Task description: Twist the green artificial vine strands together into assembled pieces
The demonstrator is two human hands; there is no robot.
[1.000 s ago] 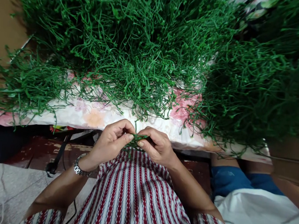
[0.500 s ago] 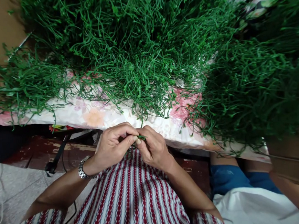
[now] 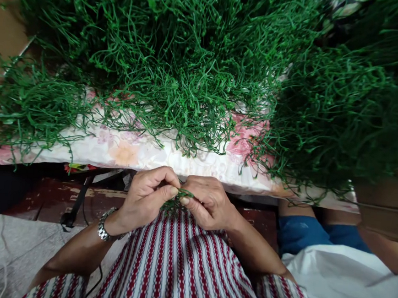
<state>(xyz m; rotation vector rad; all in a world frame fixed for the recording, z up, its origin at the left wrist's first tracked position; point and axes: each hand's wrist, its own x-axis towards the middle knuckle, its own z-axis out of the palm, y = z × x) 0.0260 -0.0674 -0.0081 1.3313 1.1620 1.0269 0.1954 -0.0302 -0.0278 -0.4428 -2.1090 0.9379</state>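
Note:
My left hand, with a metal watch on its wrist, pinches one end of a thin green sprig between thumb and forefinger. Close beside it, my right hand grips the same sprig, thumb pressed against curled fingers. Both hands are held just in front of the table edge, above my striped shirt. More green strands hang below the fingertips, partly hidden. A large heap of similar green sprigs lies across the table beyond my hands.
A floral cloth covers the table. Smaller heaps of sprigs lie at the left and right. Cardboard stands at the right edge. A person in blue shorts sits at my right.
Both hands have lowered slightly toward me, and their fingertips have drawn a little apart. More green strands now show beneath them. The view has shifted slightly.

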